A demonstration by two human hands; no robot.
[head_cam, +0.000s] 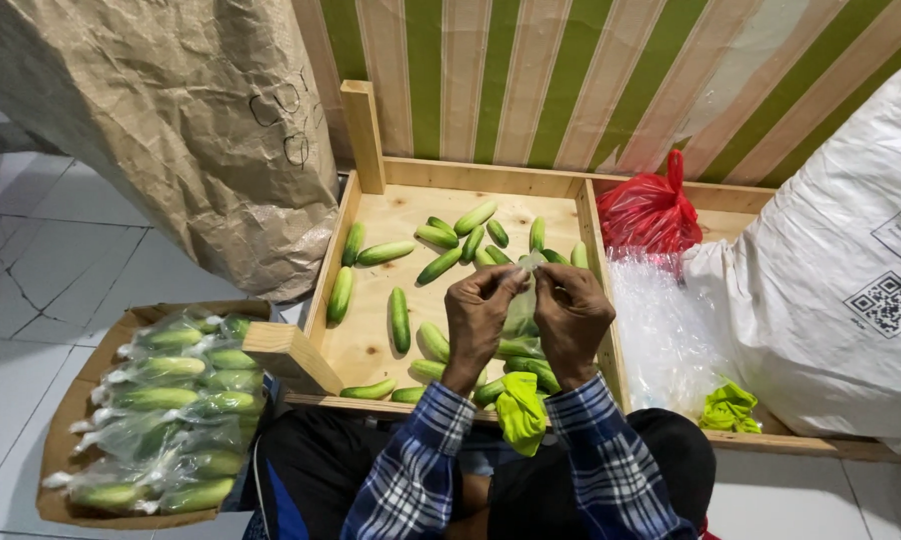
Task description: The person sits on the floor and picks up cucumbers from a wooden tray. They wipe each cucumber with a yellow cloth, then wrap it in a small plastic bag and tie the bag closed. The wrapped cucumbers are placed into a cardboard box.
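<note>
My left hand [479, 318] and my right hand [574, 316] are raised together over a wooden tray [363, 340]. Both pinch the top of a clear plastic bag [520, 312] that hangs between them with green cucumbers inside. Loose cucumbers [439, 265] lie scattered on the tray's plywood floor, several of them beneath my hands. A bright yellow-green cloth [522, 411] rests on my lap between my plaid sleeves.
A cardboard box [64, 428] of bagged cucumbers [177, 400] sits on the tiled floor at left. A big brown paper sack [171, 120] stands behind it. Right compartment holds clear plastic bags [661, 330], a red plastic bag [651, 213] and a large white sack [831, 280]; another yellow-green cloth [729, 408] lies there.
</note>
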